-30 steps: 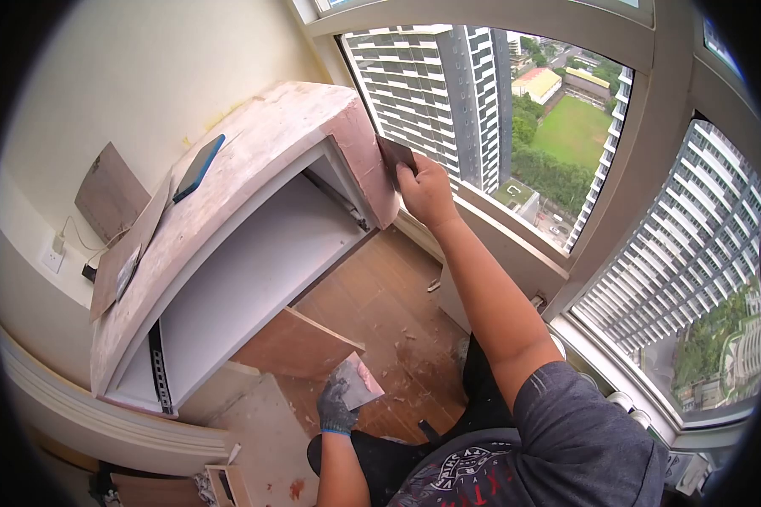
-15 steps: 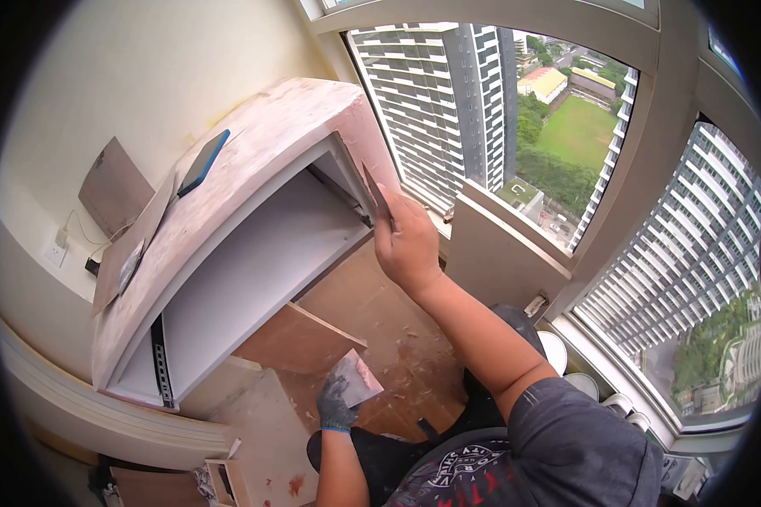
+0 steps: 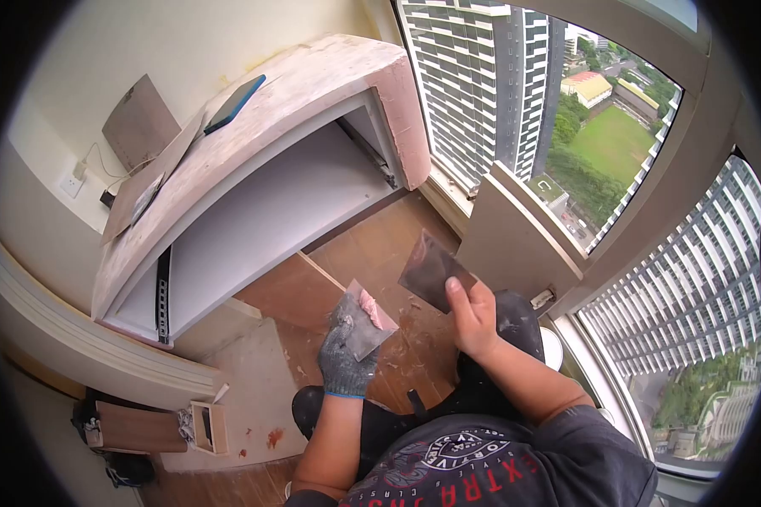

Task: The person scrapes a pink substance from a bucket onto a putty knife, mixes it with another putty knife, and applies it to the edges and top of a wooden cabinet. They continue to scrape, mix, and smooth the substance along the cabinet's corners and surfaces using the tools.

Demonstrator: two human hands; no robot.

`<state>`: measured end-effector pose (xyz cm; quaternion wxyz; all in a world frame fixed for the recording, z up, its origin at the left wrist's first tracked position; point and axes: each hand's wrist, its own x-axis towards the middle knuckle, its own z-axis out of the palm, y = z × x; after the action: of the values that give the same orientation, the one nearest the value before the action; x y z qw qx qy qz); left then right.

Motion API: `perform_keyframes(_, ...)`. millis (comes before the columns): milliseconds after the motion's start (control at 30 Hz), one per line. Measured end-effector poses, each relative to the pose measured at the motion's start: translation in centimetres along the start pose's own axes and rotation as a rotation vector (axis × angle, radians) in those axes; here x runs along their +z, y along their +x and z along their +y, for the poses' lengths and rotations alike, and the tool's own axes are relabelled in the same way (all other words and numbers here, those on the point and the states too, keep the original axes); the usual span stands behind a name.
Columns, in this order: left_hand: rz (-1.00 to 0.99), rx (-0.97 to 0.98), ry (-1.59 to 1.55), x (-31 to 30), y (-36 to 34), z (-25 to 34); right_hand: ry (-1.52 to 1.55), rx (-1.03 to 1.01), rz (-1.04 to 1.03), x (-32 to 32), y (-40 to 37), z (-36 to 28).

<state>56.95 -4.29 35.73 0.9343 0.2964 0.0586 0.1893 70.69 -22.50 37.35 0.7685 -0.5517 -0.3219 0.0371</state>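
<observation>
My left hand, in a grey knitted glove, grips a small flat plate with a lump of pink putty near its upper edge. To the right of it, my bare right hand is closed on a thin dark rectangular putty spreader. The two tools are apart, both above the floor. Beyond them stands a curved, open-fronted cabinet, its top and right side coated in pinkish putty. Metal drawer runners show inside.
A blue-edged phone and thin sheets lie on the cabinet top. A panel leans below the window at right. Boards rest on the brown floor, where a small wooden box also sits. White tubs stand by the window.
My right hand has drawn back from the cabinet's right side, down toward my body, with the spreader. My left hand has risen with the plate. The view has shifted.
</observation>
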Motion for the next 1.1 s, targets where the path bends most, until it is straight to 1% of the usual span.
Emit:
perform_keyframes(33,0.019,0.001,0.003,1.0,0.1,-0.2,-0.219,-0.164,-0.07,0.2,-0.8,-0.7)
perform_keyframes(67,0.054,0.001,0.014,1.4,0.0,-0.5,-0.29,-0.484,-0.23,0.4,-0.4,-1.0)
perform_keyframes(100,0.089,0.0,0.025,1.8,0.1,-0.7,-0.388,-0.592,-0.35,0.6,-1.0,-0.7)
perform_keyframes(133,0.124,-0.001,0.035,2.0,0.1,-0.8,-0.452,-0.655,-0.397,0.8,-1.8,-0.7)
perform_keyframes(167,0.07,-0.032,0.001,1.5,0.1,-0.7,-0.518,-0.718,-0.444,0.9,-2.3,-0.7)
perform_keyframes(233,-0.037,-0.092,-0.072,1.0,0.1,-0.3,-0.538,-0.707,-0.495,0.4,-2.8,-0.6)
perform_keyframes(267,0.076,-0.06,-0.048,1.0,-0.3,-0.7,-0.548,-0.699,-0.523,0.0,-3.0,-0.4)
perform_keyframes(367,0.039,-0.019,-0.059,0.7,-0.3,-0.6,-0.625,-0.612,-0.526,-1.2,-3.4,0.5)
perform_keyframes(400,-0.155,-0.004,-0.156,0.6,0.1,0.0,-0.658,-0.532,-0.543,-1.8,-3.6,1.1)
perform_keyframes(500,-0.012,0.18,0.052,4.3,0.1,2.1,-0.688,-0.308,-0.517,-3.6,-4.4,3.9)
perform_keyframes(533,-0.06,0.238,0.182,4.0,0.1,2.9,-0.662,0.134,-0.451,-3.6,-3.5,2.5)
perform_keyframes(567,0.049,0.297,0.213,3.3,-0.2,2.9,-0.623,0.574,-0.376,-3.5,-2.5,1.1)
perform_keyframes(600,0.154,0.352,0.247,2.9,-0.3,2.9,-0.104,0.692,-0.184,-3.1,-2.3,1.6)
perform_keyframes(633,0.16,0.377,0.275,2.8,-0.5,2.7,0.418,0.783,0.028,-2.6,-2.0,1.8)
perform_keyframes(667,0.167,0.402,0.304,2.8,-0.7,2.5,0.491,0.843,0.064,-2.6,-1.9,1.4)
perform_keyframes(700,0.174,0.427,0.333,3.0,-0.9,2.4,0.565,0.9,0.107,-2.3,-1.3,-0.2)
perform_keyframes(767,-0.007,0.424,0.353,4.6,-0.9,1.9,0.59,0.914,0.075,-1.8,-1.2,-0.9)
perform_keyframes(833,0.025,0.444,0.36,4.6,-2.0,1.4,0.636,0.939,0.056,-1.2,-1.1,-1.6)
perform_keyframes(900,-0.013,0.483,0.456,3.0,-1.9,0.8,0.713,0.97,0.052,-0.2,-1.1,-2.2)
perform_keyframes(1000,-0.053,0.597,0.881,3.0,-3.3,0.7,0.751,1.028,0.025,0.9,-1.5,-2.8)
perform_keyframes(1100,0.023,0.832,1.392,2.7,-5.1,1.0,0.8,1.044,0.029,2.0,-1.5,-3.7)
